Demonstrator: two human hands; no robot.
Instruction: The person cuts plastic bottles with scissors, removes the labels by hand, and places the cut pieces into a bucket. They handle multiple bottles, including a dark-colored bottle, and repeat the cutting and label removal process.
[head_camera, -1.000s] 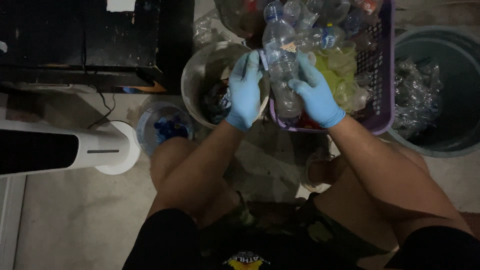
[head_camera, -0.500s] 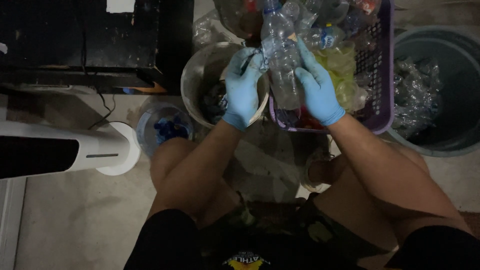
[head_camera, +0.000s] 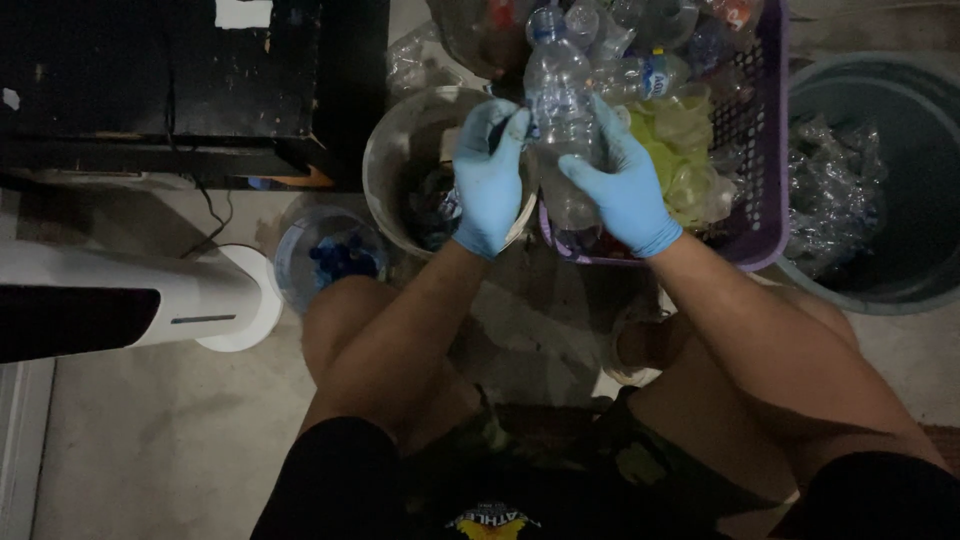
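While you sit with knees apart, open floor shows only between your legs; ahead, a purple basket (head_camera: 762, 170), a metal bucket (head_camera: 400, 150), a grey bin (head_camera: 900, 200) and a small tub of blue caps (head_camera: 335, 258) stand close together. Your right hand (head_camera: 625, 190), blue-gloved, grips a clear plastic bottle (head_camera: 562, 95) over the basket's near rim. The bottle stands upright, capless as far as visible, its lower half hidden by your fingers. Your left hand (head_camera: 490, 180) is closed at the bottle's side; what it pinches cannot be made out. The basket's far end is cut off.
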